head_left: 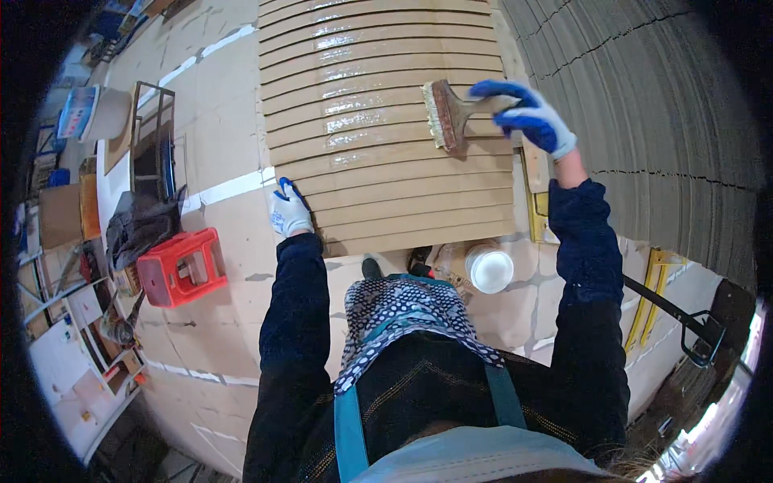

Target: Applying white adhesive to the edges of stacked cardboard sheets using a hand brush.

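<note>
We see the tan, stepped cardboard stack [419,193] striped with dark lines, a brown-and-cream flat bristle brush [448,118] over it, white-and-blue fabric gloves [549,135] on our left hand [291,210] and right hand [531,118], a red plastic stool [160,274] left of the stack, and our dark, white-dotted cloth apron [407,314] below it

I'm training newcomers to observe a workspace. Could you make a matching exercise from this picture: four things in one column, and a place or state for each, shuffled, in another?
Things
1. Wide flat brush with pale bristles
2. Red plastic stool
3. Left hand in a blue-and-white glove
4. Overlapping brown cardboard sheets

Places or states
A. On the pale floor, toward the picture's left
B. Laid in steps, with shiny patches
C. In the blue-and-white-gloved right hand
D. At the sheets' left edge

Pairs: 1-C, 2-A, 3-D, 4-B
</note>
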`<state>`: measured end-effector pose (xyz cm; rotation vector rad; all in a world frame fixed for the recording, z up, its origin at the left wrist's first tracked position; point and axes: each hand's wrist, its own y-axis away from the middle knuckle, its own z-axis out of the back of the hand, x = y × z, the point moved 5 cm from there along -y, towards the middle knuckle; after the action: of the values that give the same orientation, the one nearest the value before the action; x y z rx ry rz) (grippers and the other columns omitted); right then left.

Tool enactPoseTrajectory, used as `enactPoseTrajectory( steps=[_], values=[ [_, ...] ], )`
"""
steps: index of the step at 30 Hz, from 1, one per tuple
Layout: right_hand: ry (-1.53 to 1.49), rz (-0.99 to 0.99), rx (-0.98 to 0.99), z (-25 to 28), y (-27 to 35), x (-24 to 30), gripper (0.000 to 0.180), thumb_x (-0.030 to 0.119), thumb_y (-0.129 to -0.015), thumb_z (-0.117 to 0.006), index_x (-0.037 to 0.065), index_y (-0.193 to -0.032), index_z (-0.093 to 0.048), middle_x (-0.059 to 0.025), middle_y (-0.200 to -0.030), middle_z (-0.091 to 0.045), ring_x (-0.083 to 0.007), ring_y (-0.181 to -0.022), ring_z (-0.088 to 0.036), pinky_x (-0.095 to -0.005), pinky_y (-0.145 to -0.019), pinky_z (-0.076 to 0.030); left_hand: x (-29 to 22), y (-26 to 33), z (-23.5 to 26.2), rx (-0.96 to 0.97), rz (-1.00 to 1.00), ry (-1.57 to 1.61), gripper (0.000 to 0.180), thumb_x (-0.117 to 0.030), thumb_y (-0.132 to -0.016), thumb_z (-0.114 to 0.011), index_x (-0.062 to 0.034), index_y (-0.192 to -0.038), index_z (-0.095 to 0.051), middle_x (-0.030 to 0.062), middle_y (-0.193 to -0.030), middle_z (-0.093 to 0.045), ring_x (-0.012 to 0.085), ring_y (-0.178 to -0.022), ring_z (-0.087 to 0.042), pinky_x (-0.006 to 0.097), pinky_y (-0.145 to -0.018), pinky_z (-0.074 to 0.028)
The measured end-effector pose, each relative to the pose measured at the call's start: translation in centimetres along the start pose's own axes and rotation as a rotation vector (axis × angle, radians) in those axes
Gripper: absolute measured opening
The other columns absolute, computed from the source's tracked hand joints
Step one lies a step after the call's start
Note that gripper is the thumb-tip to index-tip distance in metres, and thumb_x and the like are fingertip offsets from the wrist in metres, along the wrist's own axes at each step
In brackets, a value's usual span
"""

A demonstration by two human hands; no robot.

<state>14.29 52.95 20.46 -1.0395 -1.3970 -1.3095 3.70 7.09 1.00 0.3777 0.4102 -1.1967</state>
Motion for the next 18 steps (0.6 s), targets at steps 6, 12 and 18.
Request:
enactPoseTrajectory(
  steps=[6, 12, 18],
  values=[
    [1.099, 0.072, 0.223, -6.2, -10.3, -0.1, 0.041, 0.039, -0.075, -0.072, 0.004, -0.098, -0.068, -0.0151, -0.089, -0.067, -0.0305, -0.077, -0.063, -0.0424, -0.074, -0.052, 0.0, 0.2, -0.1, 0.025, 0.035, 0.019, 0.057, -0.055, -0.091, -0.043, -0.0007, -0.092, -0.060, 0.0243, -0.091, -0.064, 0.0424, -0.087, -0.060, 0.050, -0.075, -0.044],
    [0.543, 0.299, -0.486, -5.4, -25.2, 7.5, 0.042, 0.047, -0.079, -0.068, 0.005, -0.085, -0.070, -0.0040, -0.062, -0.061, -0.0163, -0.056, -0.058, -0.0316, -0.053, -0.045, -0.1, 0.5, -0.1, 0.044, 0.044, -0.021, 0.051, -0.052, -0.091, -0.047, -0.0026, -0.093, -0.060, 0.0233, -0.091, -0.064, 0.0411, -0.085, -0.061, 0.050, -0.074, -0.045],
    [1.071, 0.352, -0.886, -8.3, -34.6, 6.7, 0.040, 0.045, -0.081, -0.061, 0.007, -0.092, -0.067, -0.0203, -0.094, -0.065, -0.0378, -0.084, -0.063, -0.0460, -0.072, -0.051, 0.0, 0.5, -0.3, 0.017, 0.032, 0.002, 0.047, -0.049, -0.091, -0.048, -0.0040, -0.092, -0.059, 0.0230, -0.087, -0.064, 0.0416, -0.082, -0.060, 0.050, -0.072, -0.044]
  ],
)
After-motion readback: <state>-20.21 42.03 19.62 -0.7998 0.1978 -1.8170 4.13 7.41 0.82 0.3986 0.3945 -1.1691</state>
